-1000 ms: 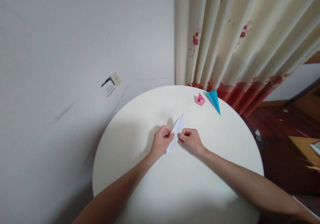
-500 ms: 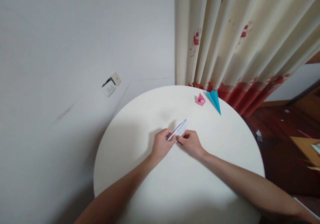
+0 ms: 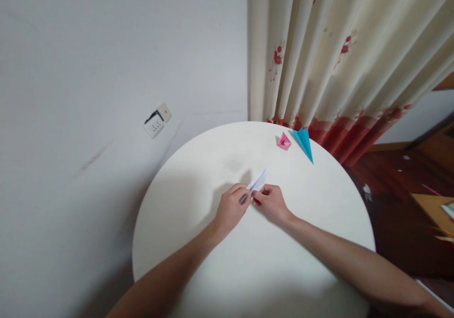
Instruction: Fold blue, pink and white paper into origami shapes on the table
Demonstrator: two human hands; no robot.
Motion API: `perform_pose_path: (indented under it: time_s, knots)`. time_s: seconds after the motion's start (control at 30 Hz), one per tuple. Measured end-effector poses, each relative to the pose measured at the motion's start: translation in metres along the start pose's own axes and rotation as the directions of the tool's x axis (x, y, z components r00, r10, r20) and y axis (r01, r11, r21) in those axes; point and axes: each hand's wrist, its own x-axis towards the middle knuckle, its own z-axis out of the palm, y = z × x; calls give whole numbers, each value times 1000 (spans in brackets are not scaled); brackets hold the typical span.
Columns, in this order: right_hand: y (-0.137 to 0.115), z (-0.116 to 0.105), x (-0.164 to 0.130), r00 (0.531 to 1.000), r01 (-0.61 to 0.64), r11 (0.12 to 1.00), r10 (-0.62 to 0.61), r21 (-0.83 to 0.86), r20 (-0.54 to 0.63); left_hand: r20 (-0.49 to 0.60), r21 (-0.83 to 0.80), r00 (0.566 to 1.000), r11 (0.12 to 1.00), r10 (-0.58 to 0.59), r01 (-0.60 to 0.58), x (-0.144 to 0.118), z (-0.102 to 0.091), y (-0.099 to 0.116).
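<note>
A folded piece of white paper (image 3: 257,179) is held between my two hands above the middle of the round table, its pointed end aimed away from me. My left hand (image 3: 232,204) is closed on its near left side, fingers over the edge and thumb toward the right hand. On the near right side, my right hand (image 3: 271,202) pinches the paper between thumb and fingers. The thumbs nearly meet, and the paper's near end is partly hidden by my fingers.
Near the far right edge of the white round table (image 3: 198,157) lie a pink folded-paper piece (image 3: 284,141) and a blue paper plane (image 3: 304,144). A wall with a socket (image 3: 154,125) stands at left. Behind hangs a cream-and-red curtain (image 3: 319,72).
My left fingers have shifted slightly over the paper's edge, and its folds look a little turned and more closed. My right hand stays almost in place; the other paper pieces have not moved.
</note>
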Motion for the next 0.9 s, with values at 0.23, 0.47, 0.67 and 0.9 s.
perform_pose_path:
  time_s: [0.23, 0.47, 0.67, 0.9]
  knots:
    - [-12, -5, -1, 993, 92, 996, -93, 16, 75, 3, -15, 1000, 1000, -25, 25, 0, -2, 0]
    - [-10, -7, 0, 982, 143, 990, -142, 4, 123, -61, -196, 992, 976, -112, 98, 4, 0, -12]
    - [-8, -7, 1, 985, 133, 991, -132, -3, 109, -15, -272, 990, 953, -140, 131, 6, -1, -9]
    - [-8, -7, 0, 986, 143, 989, -139, -37, 94, -27, -262, 987, 954, -159, 147, 4, 3, -12]
